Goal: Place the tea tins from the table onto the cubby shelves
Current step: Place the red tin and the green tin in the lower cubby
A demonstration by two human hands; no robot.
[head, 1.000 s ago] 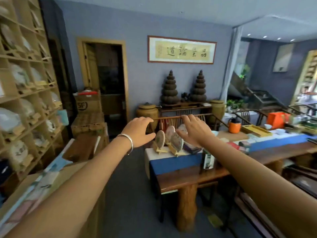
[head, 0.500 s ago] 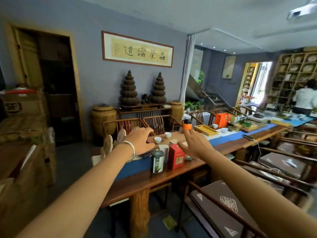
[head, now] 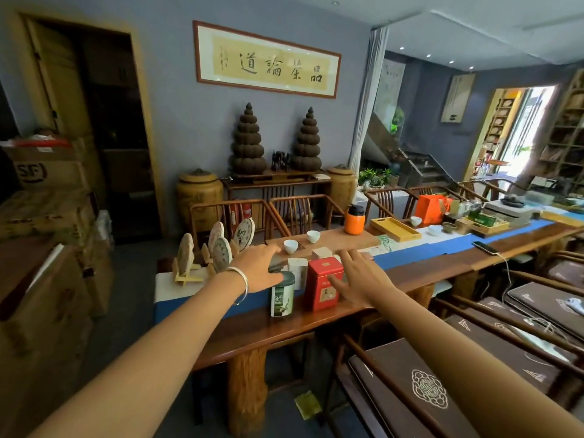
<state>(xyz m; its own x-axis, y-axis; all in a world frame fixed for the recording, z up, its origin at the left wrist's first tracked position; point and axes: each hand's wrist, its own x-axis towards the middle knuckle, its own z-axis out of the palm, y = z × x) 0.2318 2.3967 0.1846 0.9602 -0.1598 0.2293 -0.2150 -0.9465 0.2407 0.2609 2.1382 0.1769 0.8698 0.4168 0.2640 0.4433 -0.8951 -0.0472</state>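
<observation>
A round green-and-white tea tin (head: 282,295) and a square red tea tin (head: 323,284) stand side by side near the left end of the long wooden table (head: 252,333). A pale box (head: 298,270) stands behind them. My left hand (head: 259,267), with a silver bracelet on the wrist, hovers open just above and left of the green tin's lid. Spread open, my right hand (head: 360,278) sits at the red tin's right side, its thumb against the tin's face. Neither hand holds anything. No cubby shelf is within reach in this view.
Tea cakes on wooden stands (head: 218,248) line the table's left end, with white cups (head: 290,246), an orange flask (head: 354,220) and a yellow tray (head: 395,229) further along. Cushioned chairs (head: 426,390) crowd the near right. Cardboard boxes (head: 47,279) stack at left.
The view has swung right, off the cubby shelves at left and onto the table. Both hands have dropped lower and come close to the green and red tins.
</observation>
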